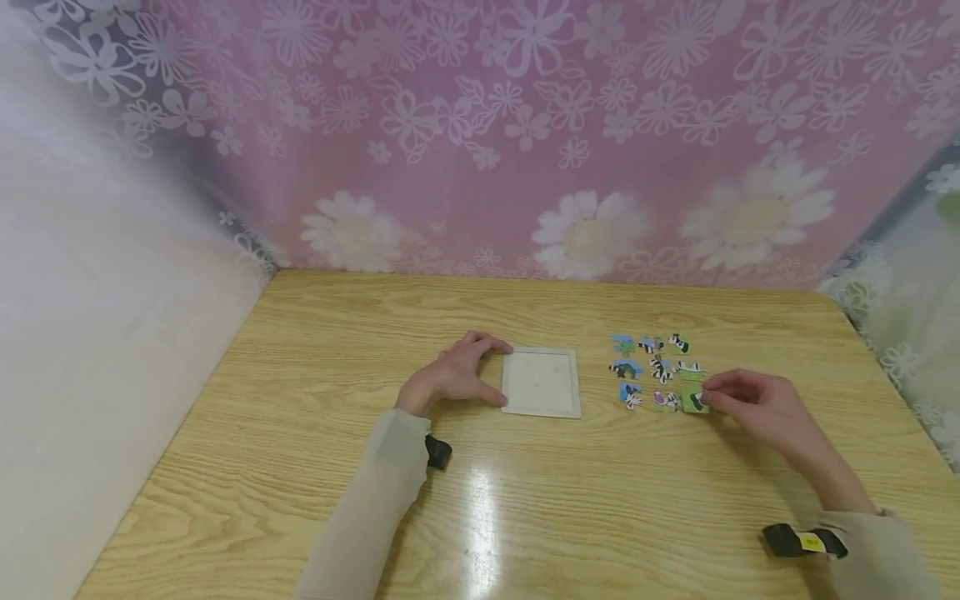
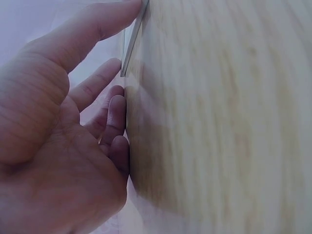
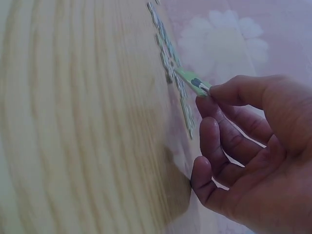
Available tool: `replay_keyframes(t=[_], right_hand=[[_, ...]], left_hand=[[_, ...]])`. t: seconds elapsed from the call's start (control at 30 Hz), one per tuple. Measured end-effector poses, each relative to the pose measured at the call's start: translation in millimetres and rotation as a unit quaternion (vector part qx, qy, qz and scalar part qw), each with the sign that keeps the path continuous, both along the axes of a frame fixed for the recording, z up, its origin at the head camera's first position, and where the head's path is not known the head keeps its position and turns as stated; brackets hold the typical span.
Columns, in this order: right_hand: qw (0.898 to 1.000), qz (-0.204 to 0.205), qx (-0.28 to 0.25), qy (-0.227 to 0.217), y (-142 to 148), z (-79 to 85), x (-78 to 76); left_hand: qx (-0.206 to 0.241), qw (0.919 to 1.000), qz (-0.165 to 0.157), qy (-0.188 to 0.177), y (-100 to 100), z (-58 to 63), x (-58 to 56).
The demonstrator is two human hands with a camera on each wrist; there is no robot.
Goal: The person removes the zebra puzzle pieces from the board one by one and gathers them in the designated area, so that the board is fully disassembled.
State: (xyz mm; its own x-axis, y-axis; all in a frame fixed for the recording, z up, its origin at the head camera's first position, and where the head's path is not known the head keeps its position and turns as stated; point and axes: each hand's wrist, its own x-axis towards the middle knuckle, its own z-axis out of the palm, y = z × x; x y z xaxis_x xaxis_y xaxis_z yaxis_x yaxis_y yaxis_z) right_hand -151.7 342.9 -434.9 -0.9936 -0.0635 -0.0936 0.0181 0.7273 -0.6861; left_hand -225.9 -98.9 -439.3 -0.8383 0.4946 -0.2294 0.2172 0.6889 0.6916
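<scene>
A shallow white square puzzle tray (image 1: 536, 383) lies flat on the table. At its left side is my left hand (image 1: 456, 372), thumb and a fingertip spread apart and touching near its two left corners. The tray's edge (image 2: 132, 46) shows by the thumb in the left wrist view. My right hand (image 1: 753, 406) pinches a green puzzle piece (image 1: 692, 399) with black and white markings between thumb and forefinger. In the right wrist view this piece (image 3: 191, 80) is tilted, one end raised off the table. Several other puzzle pieces (image 1: 662, 370) lie beside it in rows, printed in blue, green, black and white.
The wood-grain table (image 1: 360, 333) meets a pink flowered curtain (image 1: 465, 167) along its back edge. Pale sheeting (image 1: 112, 275) hangs at the left side. A black strap (image 1: 438, 452) sits on the left wrist, another strap (image 1: 783, 541) on the right.
</scene>
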Motion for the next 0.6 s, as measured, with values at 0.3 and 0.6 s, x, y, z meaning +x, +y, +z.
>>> replay_keyframes(t=[0.3,0.6], right_hand=[[1.000,0.007,0.024,-0.018,6.5,-1.7,-1.9],[0.999,0.016,0.045,-0.016,8.9,-4.2,-7.0]], left_hand=[[0.007,0.9999,-0.007,-0.006,-1.4,-3.5,-2.8],[0.016,0.9998,-0.012,-0.009,-5.4,-6.6,-3.7]])
